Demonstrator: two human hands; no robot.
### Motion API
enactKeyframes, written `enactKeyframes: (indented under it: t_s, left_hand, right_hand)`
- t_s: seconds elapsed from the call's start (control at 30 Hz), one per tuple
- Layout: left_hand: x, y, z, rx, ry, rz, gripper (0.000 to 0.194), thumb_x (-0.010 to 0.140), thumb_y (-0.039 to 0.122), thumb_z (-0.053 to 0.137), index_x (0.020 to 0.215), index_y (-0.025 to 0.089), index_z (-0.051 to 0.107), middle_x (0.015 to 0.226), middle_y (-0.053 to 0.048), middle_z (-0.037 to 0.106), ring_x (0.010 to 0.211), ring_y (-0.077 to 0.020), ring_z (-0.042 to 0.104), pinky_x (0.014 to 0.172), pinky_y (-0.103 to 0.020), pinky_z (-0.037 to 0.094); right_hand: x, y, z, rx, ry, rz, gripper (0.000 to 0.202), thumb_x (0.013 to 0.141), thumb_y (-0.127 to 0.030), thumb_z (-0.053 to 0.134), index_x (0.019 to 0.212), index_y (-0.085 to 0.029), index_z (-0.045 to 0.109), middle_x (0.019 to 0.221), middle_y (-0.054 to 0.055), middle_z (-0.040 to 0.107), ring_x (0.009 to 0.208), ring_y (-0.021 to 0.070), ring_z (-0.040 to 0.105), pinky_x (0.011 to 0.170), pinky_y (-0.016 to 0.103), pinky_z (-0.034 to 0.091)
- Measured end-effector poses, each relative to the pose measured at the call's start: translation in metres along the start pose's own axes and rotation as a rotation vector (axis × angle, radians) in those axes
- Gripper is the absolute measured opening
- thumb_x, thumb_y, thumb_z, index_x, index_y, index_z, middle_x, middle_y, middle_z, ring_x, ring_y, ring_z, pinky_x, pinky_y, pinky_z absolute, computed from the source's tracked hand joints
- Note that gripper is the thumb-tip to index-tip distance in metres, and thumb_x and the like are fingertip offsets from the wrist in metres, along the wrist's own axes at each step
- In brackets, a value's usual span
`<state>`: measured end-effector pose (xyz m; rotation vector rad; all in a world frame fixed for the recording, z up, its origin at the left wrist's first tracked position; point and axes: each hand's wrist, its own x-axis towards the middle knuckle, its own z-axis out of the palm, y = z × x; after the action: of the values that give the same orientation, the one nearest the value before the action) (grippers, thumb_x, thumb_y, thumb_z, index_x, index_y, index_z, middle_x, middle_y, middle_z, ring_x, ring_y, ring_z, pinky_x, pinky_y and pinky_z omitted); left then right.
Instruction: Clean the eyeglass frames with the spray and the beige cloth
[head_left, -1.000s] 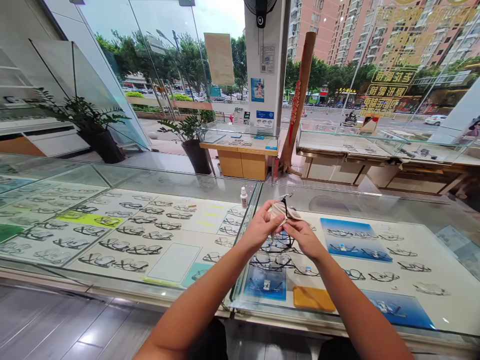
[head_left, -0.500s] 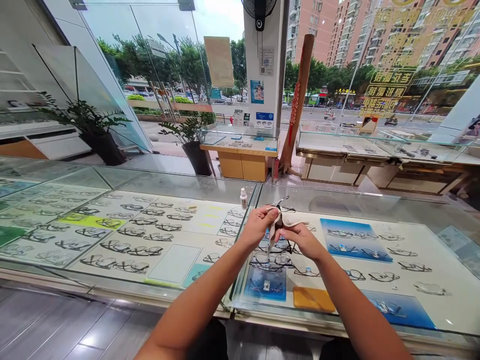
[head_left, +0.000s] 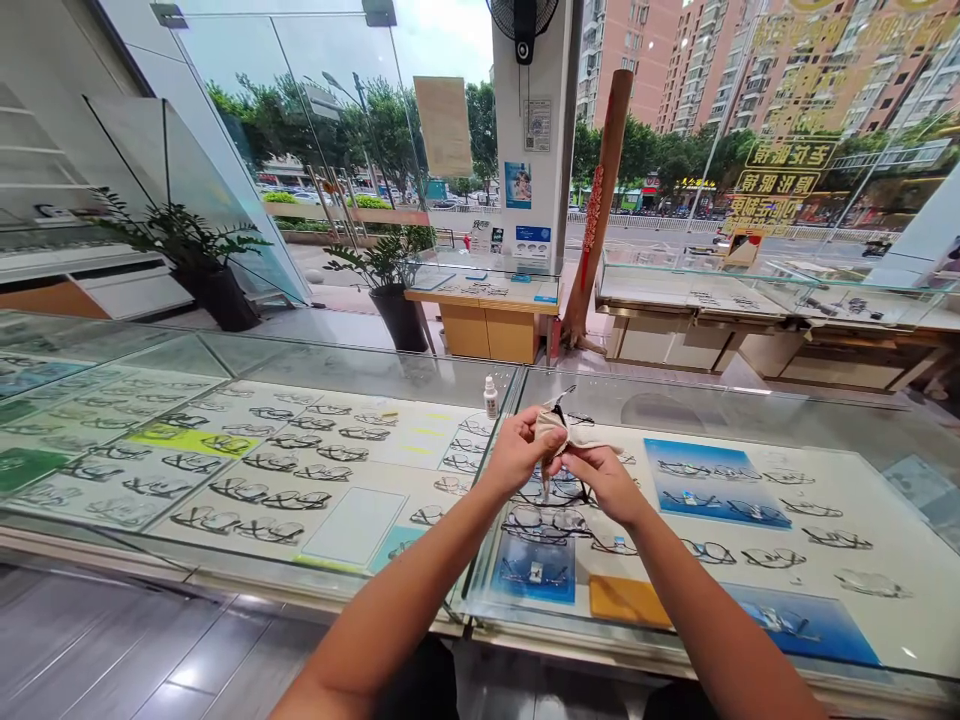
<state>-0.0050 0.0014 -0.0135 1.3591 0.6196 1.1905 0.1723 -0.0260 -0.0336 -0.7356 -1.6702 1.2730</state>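
Hands working a cloth over a pair of glasses above the glass counter point(head_left: 675, 400).

Left hand point(head_left: 517, 455) is pinching the beige cloth point(head_left: 551, 425) around the dark-framed glasses point(head_left: 564, 408), while right hand point(head_left: 604, 478) is gripping the other side, fingers pressed together (the lenses are mostly hidden). Both hands are hovering just above the counter, near the small white bottle point(head_left: 490, 397) standing on it to their left.

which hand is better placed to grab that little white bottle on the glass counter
Left, probably. The left hand sits just below the small white bottle on the glass counter; the right hand is farther away. Both hold the cloth and glasses.
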Motion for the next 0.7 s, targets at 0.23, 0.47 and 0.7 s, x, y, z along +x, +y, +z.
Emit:
enactKeyframes:
  t_s: [0.23,0.47,0.7]
  left_hand:
    - [0.004,0.001,-0.008,0.034,0.013,0.062,0.057,0.089,0.07,0.076,0.078,0.015,0.065,0.061,-0.001,0.063,0.052,-0.0108,0.054,0.054,-0.024,0.04]
    - [0.004,0.006,-0.009,-0.117,-0.221,-0.007,0.05,0.083,0.049,0.091,0.108,0.014,0.066,0.079,-0.004,0.072,0.065,-0.0142,0.067,0.063,-0.024,0.052]
    - [0.002,-0.008,-0.004,-0.037,-0.044,0.039,0.05,0.09,0.063,0.079,0.084,0.017,0.059,0.055,0.002,0.062,0.043,-0.012,0.056,0.044,-0.021,0.04]
  right_hand:
    - [0.001,0.004,-0.004,0.015,0.045,0.019,0.043,0.096,-0.061,0.072,0.095,-0.02,0.085,0.098,0.008,0.082,0.1,0.026,0.071,0.101,0.04,0.05]
    - [0.002,0.014,-0.011,0.171,0.115,0.022,0.036,0.091,-0.057,0.079,0.09,-0.022,0.083,0.092,0.006,0.082,0.092,0.0238,0.072,0.099,0.04,0.054]
    - [0.002,0.007,0.003,0.092,0.05,0.007,0.041,0.09,-0.062,0.077,0.093,-0.022,0.084,0.092,0.005,0.081,0.094,0.0244,0.071,0.1,0.04,0.052]
